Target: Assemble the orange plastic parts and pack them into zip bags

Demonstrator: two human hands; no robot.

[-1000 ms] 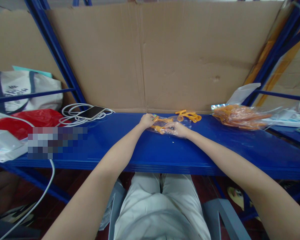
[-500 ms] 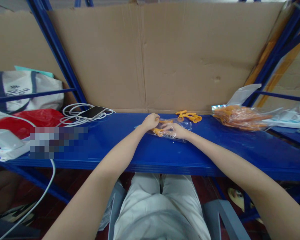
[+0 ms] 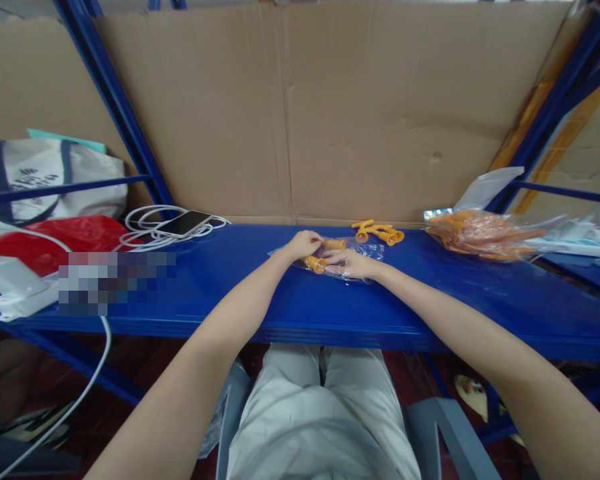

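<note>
A clear plastic bag lies on the blue tabletop with orange horn-shaped plastic pieces in or under its film; I cannot tell which for each piece. My left hand is at the bag's left side, its fingers curled together and their tips partly hidden. From the right, my right hand holds the bag, fingers reaching across the film beside the orange pieces. Just behind the bag is a small group of loose orange horn-shaped pieces, which neither hand touches.
At right sits a larger bag of orange pieces. On the left are a phone on coiled white cable, a red bag, a white power strip and a canvas tote. A cardboard wall stands behind.
My left fingertips have drawn slightly away from an orange piece, which now shows more fully between the hands. My right hand stays nearly in place on the bag.
</note>
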